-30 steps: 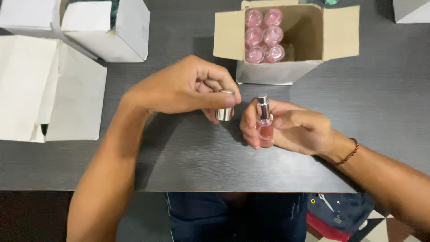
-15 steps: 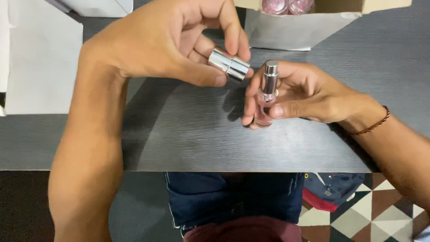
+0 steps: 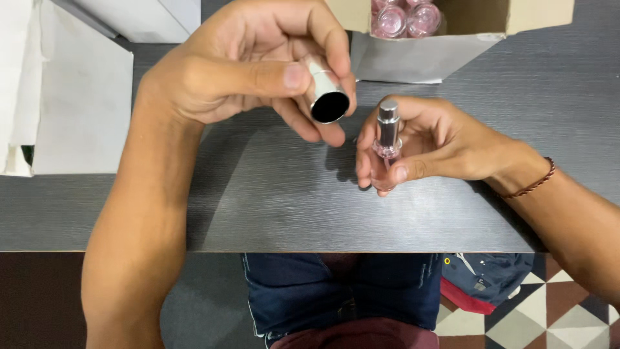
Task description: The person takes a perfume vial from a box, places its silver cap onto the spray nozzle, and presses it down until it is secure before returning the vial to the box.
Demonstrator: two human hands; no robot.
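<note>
A person's left hand [image 3: 258,71] pinches a silver cap [image 3: 326,97], its open mouth tilted toward the camera, just above and left of a small pink spray bottle [image 3: 386,152] gripped upright in the right hand [image 3: 439,142] over the dark tabletop [image 3: 290,207]. Capping appears to be the step in hand; it calls for turning the cap mouth-down over the bare nozzle. An open carton [image 3: 413,58] of pink bottles sits close behind; the near edge lies open.
</note>
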